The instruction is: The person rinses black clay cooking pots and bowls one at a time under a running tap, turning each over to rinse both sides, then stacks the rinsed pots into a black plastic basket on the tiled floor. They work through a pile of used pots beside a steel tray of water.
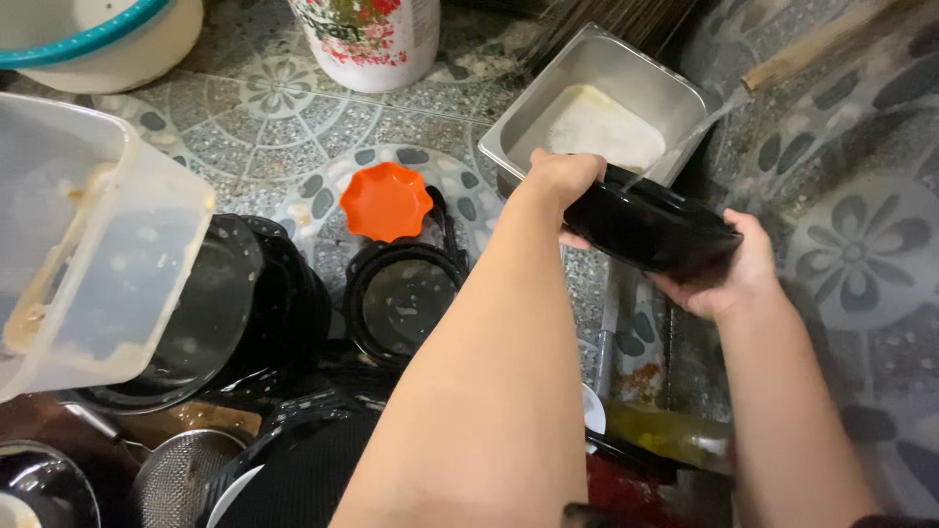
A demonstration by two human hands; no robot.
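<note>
Black bowl [650,230] held over the tiled floor [861,244], just in front of the steel tray [606,68], thin water stream hitting its rim. Long axis runs left-right, tilted. Left hand [562,181] clamps the near-left rim, right hand [729,279] cups underneath from the right; both closed on it. Stacked black dishes [245,303] and orange dish [386,200] well left

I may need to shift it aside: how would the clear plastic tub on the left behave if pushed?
The clear plastic tub lies tilted against black dishes, so it would probably tip or slide. It looks thin-walled and nearly empty, so likely light. Its smeared residue suggests a slippery grip.
</note>
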